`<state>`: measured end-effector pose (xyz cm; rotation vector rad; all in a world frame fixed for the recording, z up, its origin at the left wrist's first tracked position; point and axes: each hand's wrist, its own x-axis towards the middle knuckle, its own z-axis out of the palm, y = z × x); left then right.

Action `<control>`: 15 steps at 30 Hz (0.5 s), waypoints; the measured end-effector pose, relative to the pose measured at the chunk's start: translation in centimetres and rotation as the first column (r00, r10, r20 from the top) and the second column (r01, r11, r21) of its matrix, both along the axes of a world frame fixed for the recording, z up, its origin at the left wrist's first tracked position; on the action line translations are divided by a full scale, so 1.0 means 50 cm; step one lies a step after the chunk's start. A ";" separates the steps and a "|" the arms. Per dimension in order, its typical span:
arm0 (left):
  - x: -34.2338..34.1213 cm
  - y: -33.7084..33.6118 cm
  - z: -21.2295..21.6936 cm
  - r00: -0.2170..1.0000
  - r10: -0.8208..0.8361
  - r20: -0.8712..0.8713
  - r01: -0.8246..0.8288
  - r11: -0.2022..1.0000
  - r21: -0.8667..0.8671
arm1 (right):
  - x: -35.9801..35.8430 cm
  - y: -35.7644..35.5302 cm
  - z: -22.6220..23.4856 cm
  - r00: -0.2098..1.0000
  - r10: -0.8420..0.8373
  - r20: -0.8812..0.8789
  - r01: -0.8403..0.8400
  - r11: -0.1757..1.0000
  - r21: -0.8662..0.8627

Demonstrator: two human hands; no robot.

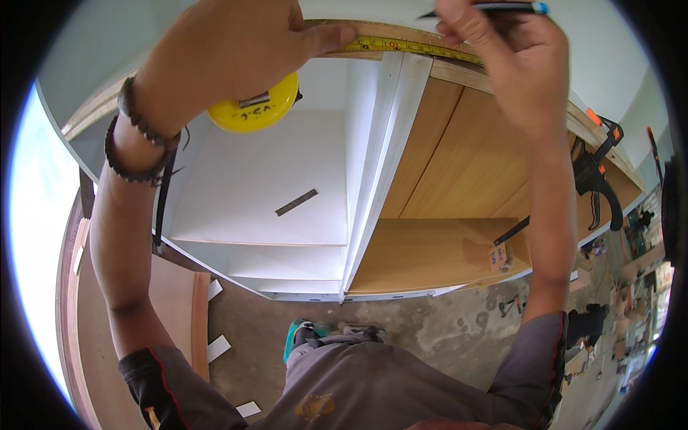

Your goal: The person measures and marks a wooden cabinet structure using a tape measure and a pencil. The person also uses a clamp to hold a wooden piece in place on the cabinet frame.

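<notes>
Left hand (244, 39), in the head view, reaches over the cabinet's top edge, its thumb laid along a yellow measuring blade with dark markings (390, 45); its other fingers are hidden, so I cannot tell whether they close on anything; a round, bright yellow tape measure case (247, 118) shows just below that hand, in front of the white cabinet interior (265, 154). The blade lies along the pale wooden edge (462, 73), running toward the right hand (516, 64), which pinches a slim, dark pencil-like marker with a blue end (510, 7) between thumb and fingers, its point to the left, above the blade; a narrow, dark grey metal strip (296, 202) lies on the white interior; a black-and-orange bar clamp (598, 172) grips the edge at right, beside light-brown wood-grain panels (466, 154).
</notes>
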<state>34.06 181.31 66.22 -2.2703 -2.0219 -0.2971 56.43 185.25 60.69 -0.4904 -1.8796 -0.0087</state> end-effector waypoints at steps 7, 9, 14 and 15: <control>-0.095 0.009 -0.089 0.933 -0.306 0.187 0.259 0.936 0.237 | -0.006 -0.043 0.035 0.970 0.017 -0.242 -0.024 0.999 -0.026; -0.119 -0.018 -0.106 0.894 -0.379 0.240 0.339 0.921 0.191 | 0.001 -0.026 0.025 0.954 0.064 -0.293 -0.075 0.997 -0.025; -0.203 -0.076 -0.240 0.664 -0.685 0.300 0.623 0.728 0.284 | 0.009 -0.003 -0.024 0.985 0.100 -0.139 -0.121 0.980 -0.157; -0.215 -0.083 -0.279 0.624 -0.682 0.381 0.657 0.722 0.215 | 0.005 -0.007 -0.031 0.992 0.070 -0.101 -0.085 0.985 -0.150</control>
